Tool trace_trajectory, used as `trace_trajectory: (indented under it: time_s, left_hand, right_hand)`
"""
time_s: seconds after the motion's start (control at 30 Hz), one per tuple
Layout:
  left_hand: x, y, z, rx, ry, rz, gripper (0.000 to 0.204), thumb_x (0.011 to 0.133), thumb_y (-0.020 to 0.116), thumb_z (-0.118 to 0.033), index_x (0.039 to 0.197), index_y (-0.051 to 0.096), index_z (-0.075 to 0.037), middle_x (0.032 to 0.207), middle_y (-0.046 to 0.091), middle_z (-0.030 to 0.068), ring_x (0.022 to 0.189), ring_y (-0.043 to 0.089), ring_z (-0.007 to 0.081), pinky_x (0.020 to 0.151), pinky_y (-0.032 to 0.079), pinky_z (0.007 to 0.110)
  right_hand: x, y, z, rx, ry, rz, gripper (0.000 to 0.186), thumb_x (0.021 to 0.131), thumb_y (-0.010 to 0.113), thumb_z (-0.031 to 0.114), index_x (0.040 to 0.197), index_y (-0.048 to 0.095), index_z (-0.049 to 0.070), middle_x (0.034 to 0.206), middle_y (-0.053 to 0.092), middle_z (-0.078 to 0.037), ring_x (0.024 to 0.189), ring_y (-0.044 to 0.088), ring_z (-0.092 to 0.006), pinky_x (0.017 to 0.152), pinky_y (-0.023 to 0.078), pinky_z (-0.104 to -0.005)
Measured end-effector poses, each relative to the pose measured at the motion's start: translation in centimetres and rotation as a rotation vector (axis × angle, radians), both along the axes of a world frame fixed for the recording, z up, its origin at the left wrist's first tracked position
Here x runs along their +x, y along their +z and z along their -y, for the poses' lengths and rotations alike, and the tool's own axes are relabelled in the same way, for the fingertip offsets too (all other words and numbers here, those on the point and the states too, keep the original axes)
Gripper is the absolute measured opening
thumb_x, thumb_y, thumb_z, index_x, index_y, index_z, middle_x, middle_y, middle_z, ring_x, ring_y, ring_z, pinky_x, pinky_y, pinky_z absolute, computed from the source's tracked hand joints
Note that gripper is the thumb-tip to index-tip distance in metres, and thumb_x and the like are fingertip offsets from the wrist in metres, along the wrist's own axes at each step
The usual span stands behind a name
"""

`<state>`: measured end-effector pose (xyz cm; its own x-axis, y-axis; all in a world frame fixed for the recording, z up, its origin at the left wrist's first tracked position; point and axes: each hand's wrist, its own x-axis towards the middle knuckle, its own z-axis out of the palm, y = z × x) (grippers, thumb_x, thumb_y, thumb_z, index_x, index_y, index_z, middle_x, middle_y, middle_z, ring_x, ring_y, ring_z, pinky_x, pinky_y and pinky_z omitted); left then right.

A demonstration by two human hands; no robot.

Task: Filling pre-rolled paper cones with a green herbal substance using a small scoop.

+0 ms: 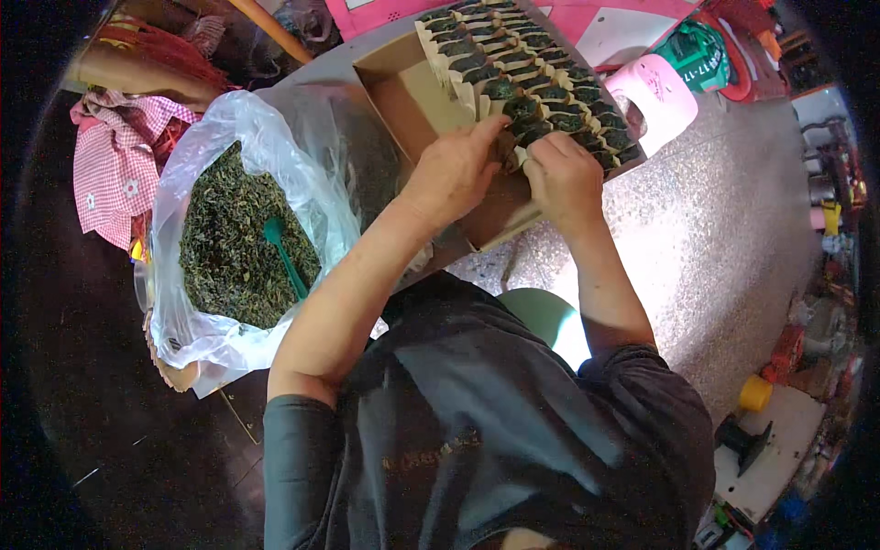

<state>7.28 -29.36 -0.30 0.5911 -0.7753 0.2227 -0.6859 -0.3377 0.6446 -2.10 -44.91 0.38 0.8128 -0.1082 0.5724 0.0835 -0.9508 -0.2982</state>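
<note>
A shallow brown cardboard box (412,78) holds rows of small dark green-black pieces wrapped in pale paper (513,69). Over the box's near part, my left hand (451,176) reaches in with thumb and index finger at either side of a small paper-wrapped packet (510,148). My right hand (566,181) has its fingers pinched together at the other side of that packet, against the nearest row. Its contents are mostly hidden by my fingers. To my left stands a clear plastic bag (321,174) full of dark dried leaves (229,238), with a green spoon (286,257) lying on them.
Right of the box is a pink plastic container (655,101), beside a green packet (694,55) and a red basin (747,69). A pink checked cloth (128,174) hangs at far left. A green round stool (539,312) stands below the box. Shelved clutter lines the right edge.
</note>
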Motion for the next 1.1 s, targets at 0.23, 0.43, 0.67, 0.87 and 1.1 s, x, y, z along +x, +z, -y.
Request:
trace_trajectory:
  time_s: [0.23, 0.43, 0.67, 0.87, 1.1]
  left_hand:
    - [0.6, -0.6, -0.1, 0.004, -0.012, 0.049, 0.062, 0.078, 0.065, -0.003, 0.134, 0.041, -0.012, 0.107, 0.060, 0.0167, 0.099, 0.057, 0.0368, 0.086, 0.047, 0.044]
    - [0.9, -0.5, -0.1, 0.065, 0.013, -0.007, 0.061, 0.079, 0.065, -0.006, 0.134, 0.041, -0.011, 0.108, 0.060, 0.0175, 0.098, 0.057, 0.0375, 0.085, 0.047, 0.045]
    - [1.5, -1.1, 0.2, -0.008, -0.022, 0.027, 0.061, 0.079, 0.065, -0.008, 0.134, 0.040, -0.010, 0.113, 0.060, 0.0198, 0.100, 0.057, 0.0389, 0.087, 0.047, 0.046]
    - [1.3, -1.3, 0.1, -0.016, 0.013, 0.021, 0.057, 0.078, 0.066, -0.010, 0.130, 0.041, -0.008, 0.100, 0.063, 0.0197, 0.093, 0.060, 0.0404, 0.081, 0.049, 0.049]
    - [1.0, -1.6, -0.1, -0.062, -0.003, 0.069, 0.056, 0.078, 0.065, -0.009, 0.129, 0.042, -0.008, 0.102, 0.063, 0.0197, 0.094, 0.060, 0.0404, 0.080, 0.049, 0.049]
  right_hand:
    - [1.2, -0.9, 0.5, -0.120, 0.007, 0.014, 0.007, 0.072, 0.063, 0.006, 0.072, 0.056, 0.007, 0.074, 0.054, -0.009, 0.075, 0.058, -0.0291, 0.068, 0.046, -0.0398]
    - [2.2, -0.8, 0.6, -0.215, 0.021, 0.067, 0.009, 0.075, 0.060, 0.011, 0.068, 0.054, 0.010, 0.070, 0.053, -0.006, 0.073, 0.056, -0.0252, 0.067, 0.042, -0.0384]
    - [2.4, -0.4, 0.5, -0.244, -0.030, 0.046, 0.009, 0.068, 0.065, 0.007, 0.070, 0.056, 0.010, 0.072, 0.053, -0.005, 0.075, 0.053, -0.0248, 0.073, 0.040, -0.0376]
    - [1.9, -0.3, 0.6, -0.222, -0.030, 0.029, 0.014, 0.065, 0.068, 0.007, 0.074, 0.057, 0.009, 0.077, 0.054, -0.004, 0.078, 0.053, -0.0251, 0.075, 0.039, -0.0381]
    - [1.1, 0.1, 0.4, -0.164, -0.046, -0.019, 0.023, 0.064, 0.069, 0.008, 0.086, 0.062, 0.009, 0.089, 0.057, -0.005, 0.089, 0.055, -0.0250, 0.081, 0.039, -0.0389]
